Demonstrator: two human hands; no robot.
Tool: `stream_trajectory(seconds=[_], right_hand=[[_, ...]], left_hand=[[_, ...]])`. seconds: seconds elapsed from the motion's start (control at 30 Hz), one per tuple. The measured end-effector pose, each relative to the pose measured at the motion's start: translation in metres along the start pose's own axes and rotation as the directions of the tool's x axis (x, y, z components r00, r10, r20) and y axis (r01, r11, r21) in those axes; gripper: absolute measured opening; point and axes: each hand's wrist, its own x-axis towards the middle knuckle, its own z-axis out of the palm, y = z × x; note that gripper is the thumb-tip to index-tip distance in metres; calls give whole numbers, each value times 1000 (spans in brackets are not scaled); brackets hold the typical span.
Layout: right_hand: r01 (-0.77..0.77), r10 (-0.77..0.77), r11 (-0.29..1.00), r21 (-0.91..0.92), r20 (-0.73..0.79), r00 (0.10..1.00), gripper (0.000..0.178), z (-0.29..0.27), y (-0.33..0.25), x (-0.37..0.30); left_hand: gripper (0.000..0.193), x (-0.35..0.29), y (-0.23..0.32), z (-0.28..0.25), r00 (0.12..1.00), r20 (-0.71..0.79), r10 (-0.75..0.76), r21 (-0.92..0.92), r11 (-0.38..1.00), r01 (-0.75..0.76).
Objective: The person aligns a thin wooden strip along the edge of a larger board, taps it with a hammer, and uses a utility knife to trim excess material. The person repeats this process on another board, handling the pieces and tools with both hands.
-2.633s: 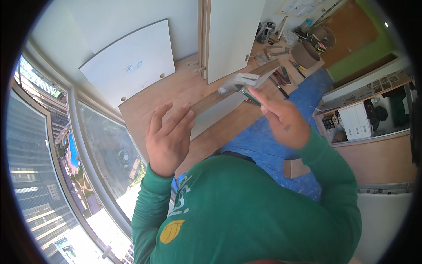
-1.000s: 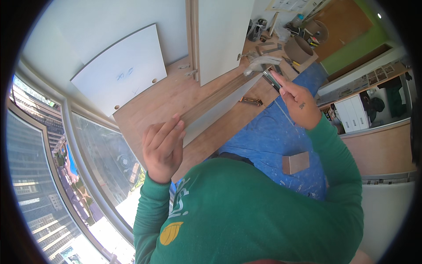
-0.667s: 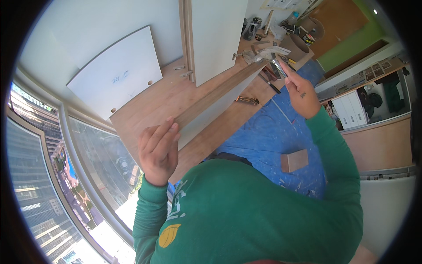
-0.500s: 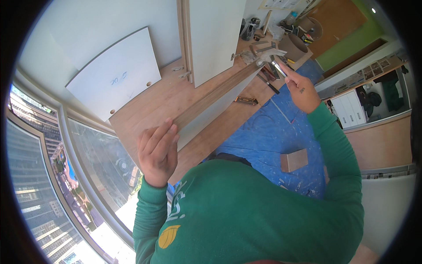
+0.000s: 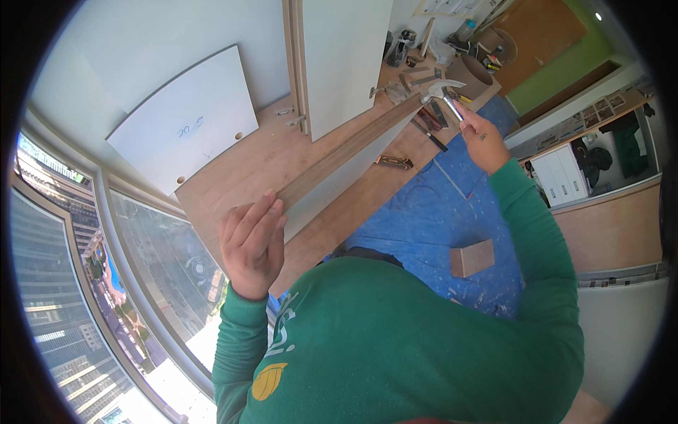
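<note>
A long narrow board [image 5: 337, 161] with a wood-brown edge and a white face stands on edge across the wooden worktop. My left hand [image 5: 248, 244] grips its near left end, fingers curled over the top. In my right hand [image 5: 484, 143] is a claw hammer [image 5: 453, 108] with a shiny metal head and handle. The hammer's head is at the board's far end; whether it touches the edge I cannot tell. Just beyond my right fingers, hand tools with red handles [image 5: 429, 119] and a dark-handled tool [image 5: 432, 138] lie on the worktop.
On the wooden worktop [image 5: 339, 237] lies a yellow-and-black utility knife [image 5: 395, 162]. A white panel [image 5: 191, 116] leans on the wall at left, and a taller white panel [image 5: 345, 63] stands behind. Blue sheeting [image 5: 409, 212] covers the floor, with a brown block [image 5: 472, 258] on it. Windows [image 5: 162, 261] border the left.
The hammer has gone from a motion blur to a sharp outline, its head slightly farther right. My right hand has shifted slightly down. My left hand stays on the board's end.
</note>
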Motion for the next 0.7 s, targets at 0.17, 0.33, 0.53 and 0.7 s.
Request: stream_trajectory(seconds=[0.17,0.33,0.53,0.7], right_hand=[[54,-46,996,71,-108,993,49,-4,-2,18],[81,-80,997,4,-95,992,47,-5,-4,28],[58,-53,997,50,-86,995,47,-6,0,33],[26,-26,999,-39,9,1000,47,-9,-9,28]], left_hand=[[29,0,-1,2,999,-24,44,20,999,-44],[32,-2,-2,2,997,-46,64,25,998,-63],[32,-5,-1,6,996,-68,53,15,999,-52],[31,-4,0,6,996,-80,48,24,999,-46]])
